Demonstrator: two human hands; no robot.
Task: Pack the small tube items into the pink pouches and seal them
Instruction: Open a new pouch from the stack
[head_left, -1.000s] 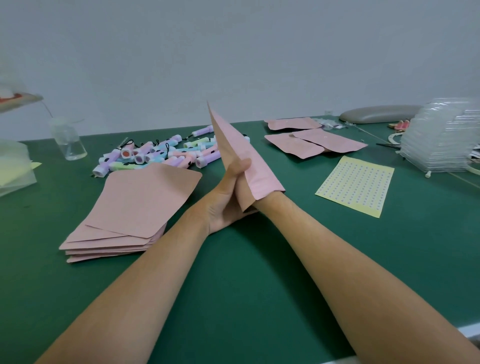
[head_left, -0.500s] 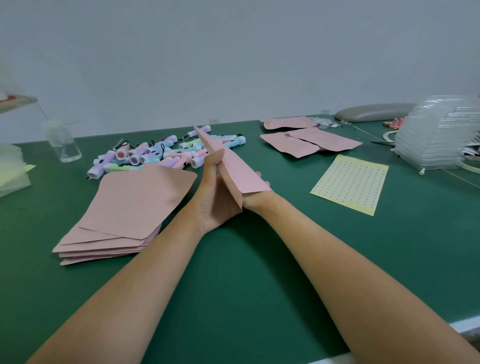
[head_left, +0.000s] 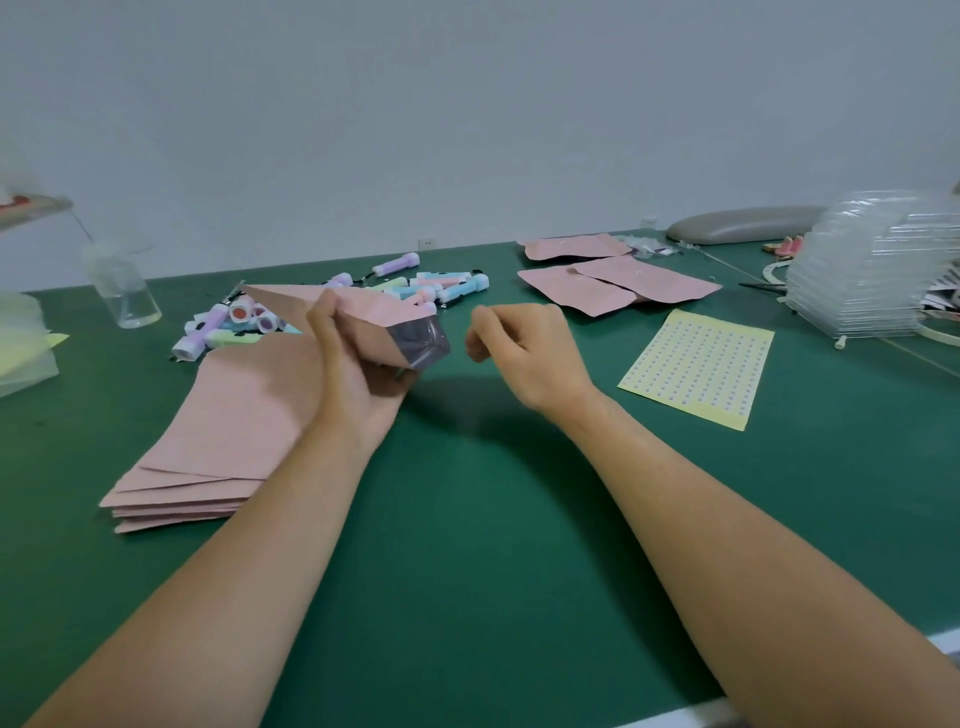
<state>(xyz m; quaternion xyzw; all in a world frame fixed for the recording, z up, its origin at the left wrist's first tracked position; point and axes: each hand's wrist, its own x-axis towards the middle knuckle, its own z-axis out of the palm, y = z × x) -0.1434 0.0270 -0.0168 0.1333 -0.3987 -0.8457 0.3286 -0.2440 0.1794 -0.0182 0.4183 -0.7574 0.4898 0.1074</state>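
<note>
L hand grips pink foil-lined pouch, mouth gaping; R hand empty, fingers loosely curled. Step: filling. Next prob. needs R to fetch pastel plastic tube from pile.

no readable text, labels or numbers
</note>
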